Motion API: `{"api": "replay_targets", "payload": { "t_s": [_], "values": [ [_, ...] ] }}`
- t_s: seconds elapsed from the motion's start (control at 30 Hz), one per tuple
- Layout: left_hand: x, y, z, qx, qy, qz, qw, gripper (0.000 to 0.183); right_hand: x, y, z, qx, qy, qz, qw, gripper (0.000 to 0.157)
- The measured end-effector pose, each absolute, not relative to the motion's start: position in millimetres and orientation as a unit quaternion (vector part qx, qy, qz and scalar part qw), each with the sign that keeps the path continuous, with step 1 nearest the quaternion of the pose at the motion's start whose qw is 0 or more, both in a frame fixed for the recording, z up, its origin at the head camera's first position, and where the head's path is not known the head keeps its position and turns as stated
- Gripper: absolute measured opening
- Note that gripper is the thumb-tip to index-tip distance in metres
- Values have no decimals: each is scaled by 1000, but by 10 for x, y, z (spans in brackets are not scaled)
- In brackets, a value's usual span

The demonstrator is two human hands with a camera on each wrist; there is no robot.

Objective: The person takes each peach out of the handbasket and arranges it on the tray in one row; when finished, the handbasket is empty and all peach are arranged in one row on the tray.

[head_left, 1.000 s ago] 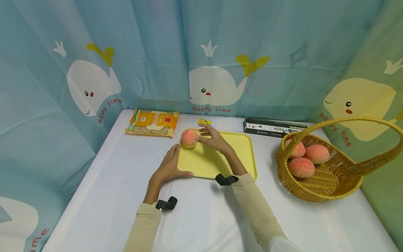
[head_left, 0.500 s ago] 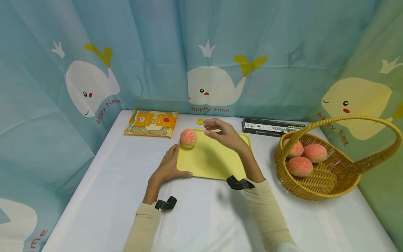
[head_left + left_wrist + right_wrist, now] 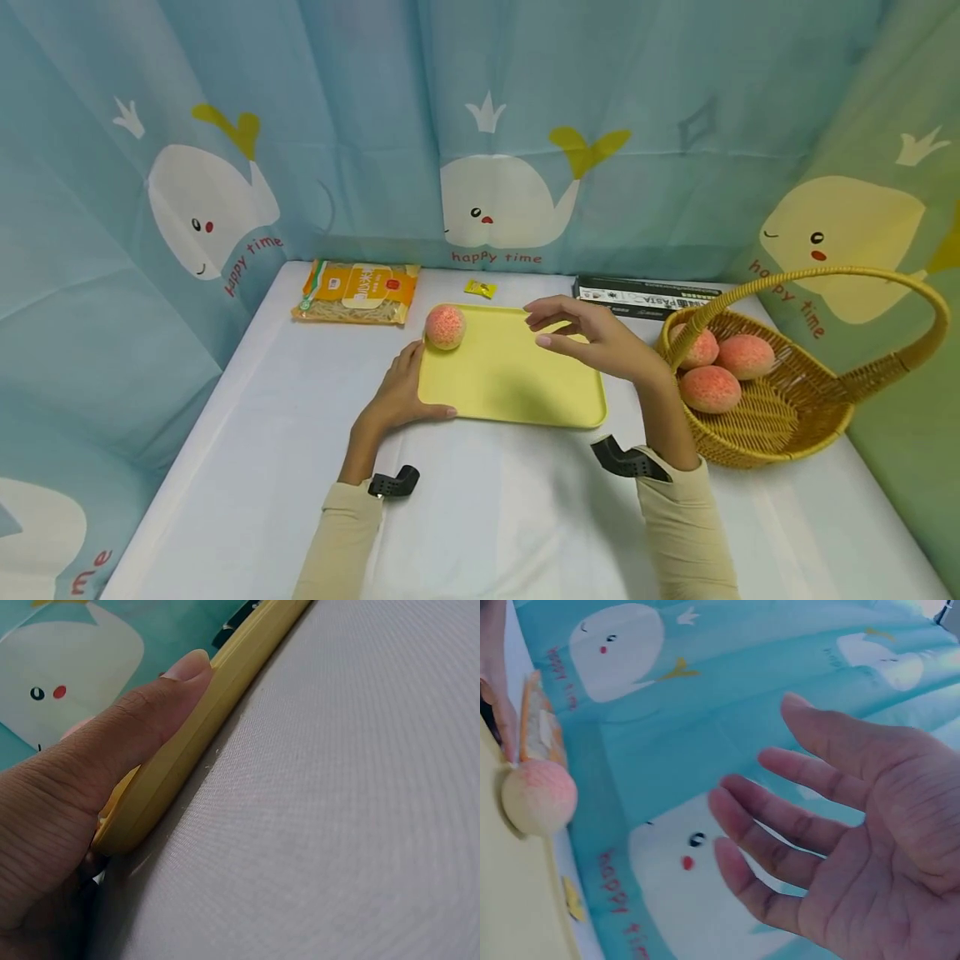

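Note:
A yellow tray (image 3: pixel 517 375) lies on the white table, with one pink-and-cream peach (image 3: pixel 446 327) in its far left corner. My left hand (image 3: pixel 401 392) holds the tray's near left corner. Its thumb (image 3: pixel 169 694) lies along the front rim in the left wrist view, while the fingers reach up the left side, partly hidden. Over the tray's right part hovers my right hand (image 3: pixel 600 337), holding nothing. In the right wrist view its fingers (image 3: pixel 765 840) are loosely bent and apart, well away from the peach.
A wicker basket (image 3: pixel 772 454) with a tall handle stands at the right, with three peaches (image 3: pixel 710 389) inside. Along the back lie an orange noodle packet (image 3: pixel 358 292), a small yellow packet (image 3: pixel 480 288) and a black pasta box (image 3: pixel 645 297). A whale-print curtain (image 3: pixel 375 167) hangs behind.
My right hand has let go of the peach and moved right across the tray towards the basket. The peach stays in the tray's corner. My left hand keeps its place on the tray.

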State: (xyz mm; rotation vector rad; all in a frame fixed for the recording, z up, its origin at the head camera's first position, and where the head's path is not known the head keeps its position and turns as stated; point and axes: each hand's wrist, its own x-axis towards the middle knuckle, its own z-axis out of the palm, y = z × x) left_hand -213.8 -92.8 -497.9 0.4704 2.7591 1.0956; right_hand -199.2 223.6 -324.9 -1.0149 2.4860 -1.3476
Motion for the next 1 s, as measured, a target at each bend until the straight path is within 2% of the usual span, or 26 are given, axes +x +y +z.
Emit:
{"api": "replay_targets", "payload": {
  "t_s": [0.6,1.0],
  "values": [
    [-2125,-928,-4976,159,915,367,62,131,-1362,3255,-3114,-387,771,-501,61,47],
    [-2146,-934,-4993,163,913,370,55,130,-1260,4019,-3147,-355,750,-555,54,50]
  ]
}}
